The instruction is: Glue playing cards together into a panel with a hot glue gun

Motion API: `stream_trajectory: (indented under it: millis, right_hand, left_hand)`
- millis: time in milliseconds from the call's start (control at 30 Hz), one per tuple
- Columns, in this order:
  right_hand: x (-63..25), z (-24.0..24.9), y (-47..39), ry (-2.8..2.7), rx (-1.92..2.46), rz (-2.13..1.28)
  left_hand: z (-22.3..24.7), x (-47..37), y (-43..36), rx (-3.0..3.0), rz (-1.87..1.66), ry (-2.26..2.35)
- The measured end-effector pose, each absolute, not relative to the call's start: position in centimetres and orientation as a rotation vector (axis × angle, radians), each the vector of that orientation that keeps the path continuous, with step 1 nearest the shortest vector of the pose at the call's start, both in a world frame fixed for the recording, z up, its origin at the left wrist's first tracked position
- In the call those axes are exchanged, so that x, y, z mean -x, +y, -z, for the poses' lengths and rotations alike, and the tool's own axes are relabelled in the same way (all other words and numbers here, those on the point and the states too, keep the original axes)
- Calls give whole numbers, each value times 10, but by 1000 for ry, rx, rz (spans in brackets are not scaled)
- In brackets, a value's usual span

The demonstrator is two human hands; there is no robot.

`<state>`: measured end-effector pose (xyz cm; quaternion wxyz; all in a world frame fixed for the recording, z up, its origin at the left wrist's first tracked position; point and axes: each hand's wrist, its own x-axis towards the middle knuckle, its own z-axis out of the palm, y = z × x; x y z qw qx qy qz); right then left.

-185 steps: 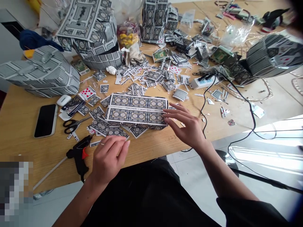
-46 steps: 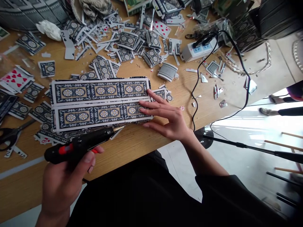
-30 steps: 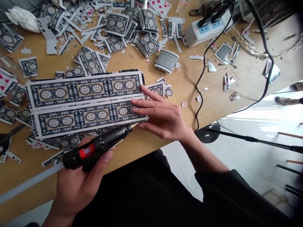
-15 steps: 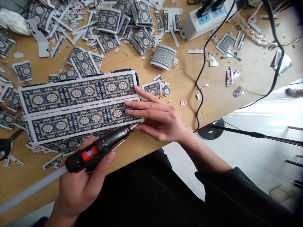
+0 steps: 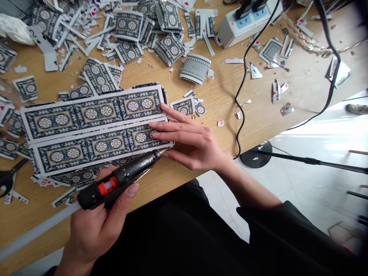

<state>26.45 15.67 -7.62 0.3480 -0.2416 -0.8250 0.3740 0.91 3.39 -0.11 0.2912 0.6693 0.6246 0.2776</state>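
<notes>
My left hand [image 5: 94,226] is wrapped round a black hot glue gun [image 5: 120,174] with a red part showing and a long pale glue stick [image 5: 37,234] out of its back. The gun's nozzle points at the near right corner of a long panel of playing cards [image 5: 99,130], laid backs up in two rows. Over the panel's right end lies my right hand [image 5: 195,143], fingers stretched out and apart on the cards, thumb close to the nozzle tip. Thick dark edges show along the panel's far side. What lies beneath it is mostly hidden.
Cut cards and folded card pieces [image 5: 129,25] are heaped at the back left. A white power strip [image 5: 244,23] stands at the back, with a black cable [image 5: 244,76] hanging over the table edge. Black scissors [image 5: 8,180] lie at the left. A round black stand base [image 5: 255,155] is on the floor.
The whole view has shifted slightly, so things appear a little further left. Both hands, the glue gun and the card panel keep nearly the same places relative to each other.
</notes>
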Motion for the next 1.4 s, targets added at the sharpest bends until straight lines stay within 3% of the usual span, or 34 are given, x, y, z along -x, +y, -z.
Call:
stream_trajectory:
  millis: [967, 1400]
  right_hand:
    - [-260, 88, 159, -1981, 486, -969]
    - [-259, 87, 159, -1975, 468, -955]
  left_hand:
    - [-5, 2, 26, -2033, -571, 1731]
    - [-33, 0, 42, -2257, -425, 1679]
